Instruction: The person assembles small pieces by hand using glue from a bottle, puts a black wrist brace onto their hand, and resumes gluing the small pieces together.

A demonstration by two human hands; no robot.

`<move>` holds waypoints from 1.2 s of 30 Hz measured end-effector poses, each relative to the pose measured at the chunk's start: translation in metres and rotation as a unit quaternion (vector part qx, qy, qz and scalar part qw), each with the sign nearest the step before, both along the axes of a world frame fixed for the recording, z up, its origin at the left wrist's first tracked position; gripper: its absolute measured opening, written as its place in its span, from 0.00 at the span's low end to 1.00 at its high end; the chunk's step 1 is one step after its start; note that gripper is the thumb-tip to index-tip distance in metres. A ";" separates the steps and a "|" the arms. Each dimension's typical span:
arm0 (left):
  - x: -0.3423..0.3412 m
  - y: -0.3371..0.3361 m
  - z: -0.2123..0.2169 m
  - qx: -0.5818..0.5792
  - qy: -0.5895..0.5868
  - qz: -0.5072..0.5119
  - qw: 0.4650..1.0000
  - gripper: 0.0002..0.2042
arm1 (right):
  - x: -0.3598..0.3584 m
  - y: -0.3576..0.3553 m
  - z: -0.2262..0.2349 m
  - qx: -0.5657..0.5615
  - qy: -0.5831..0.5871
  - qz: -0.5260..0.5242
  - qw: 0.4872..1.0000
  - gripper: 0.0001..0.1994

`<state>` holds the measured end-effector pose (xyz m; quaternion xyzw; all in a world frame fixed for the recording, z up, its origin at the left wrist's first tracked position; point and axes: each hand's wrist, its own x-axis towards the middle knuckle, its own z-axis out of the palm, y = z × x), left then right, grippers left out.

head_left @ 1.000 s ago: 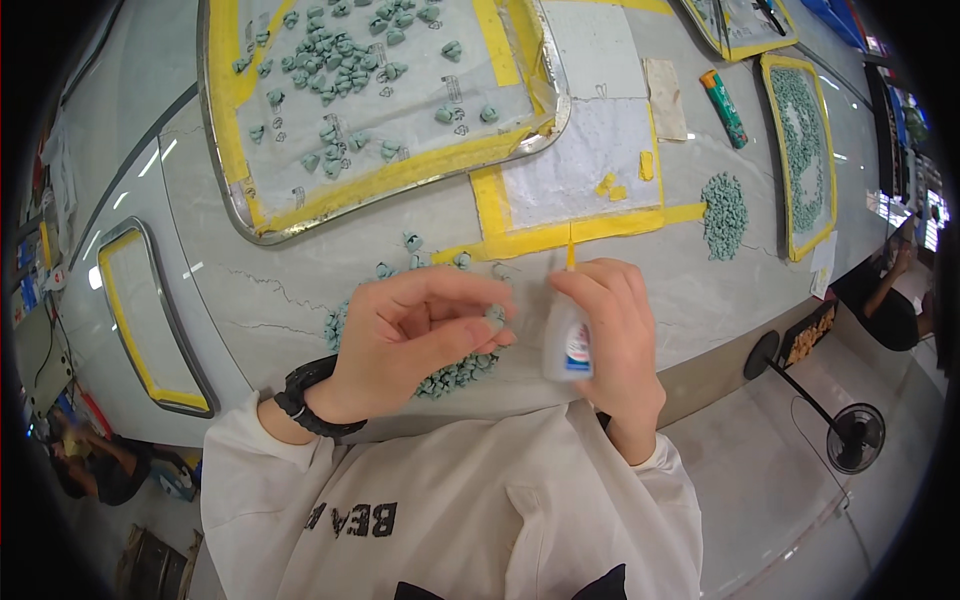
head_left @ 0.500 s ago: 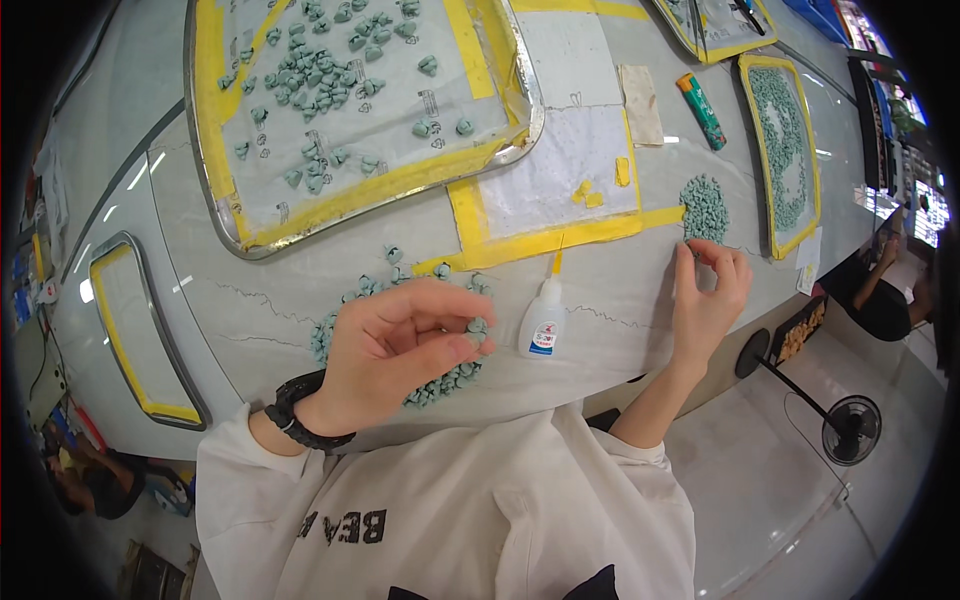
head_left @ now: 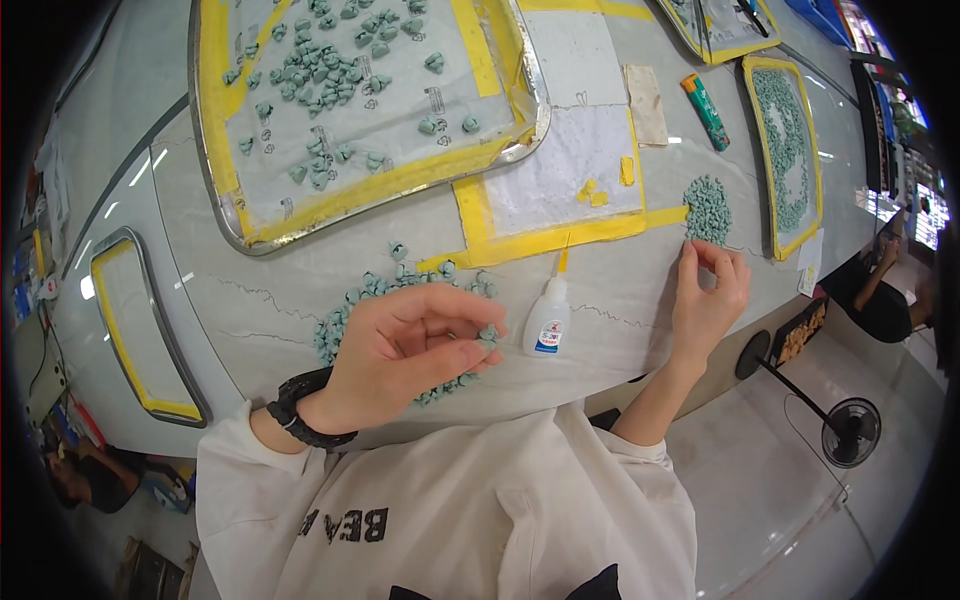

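Observation:
My left hand, with a black watch on its wrist, holds a small blue-green piece between thumb and fingertips. Below and behind that hand spreads a heap of similar pieces, partly hidden by it. My right hand has thumb and forefinger pinched together at the near edge of a pile of smaller blue-green bits. Whatever is between those fingertips is too small to tell. Between my hands a white glue bottle with a yellow nozzle lies on the table, its thin tip pointing away from me.
A large metal-rimmed tray edged in yellow tape holds scattered blue-green pieces. Right of it are a taped paper sheet, a beige strip, a green tube and a tray of small bits. A taped tray stands left.
My left hand has shifted slightly to the right, and the piece in its fingertips has turned. My right hand stays at the pile's edge, its fingertips a little closer together.

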<state>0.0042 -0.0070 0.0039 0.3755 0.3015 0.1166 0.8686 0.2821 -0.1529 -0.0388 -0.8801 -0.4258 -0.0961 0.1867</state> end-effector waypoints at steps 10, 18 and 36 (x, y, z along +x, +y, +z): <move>0.002 -0.002 -0.003 -0.053 -0.030 -0.050 0.997 0.13 | -0.104 0.034 0.062 0.153 0.293 0.333 0.883 0.15; 0.000 -0.003 -0.002 -0.052 -0.047 -0.054 0.996 0.13 | -0.104 0.039 0.063 0.107 0.316 0.348 0.876 0.15; -0.001 -0.002 -0.006 -0.037 -0.040 -0.046 0.997 0.13 | -0.110 0.041 0.060 0.092 0.262 0.353 0.894 0.16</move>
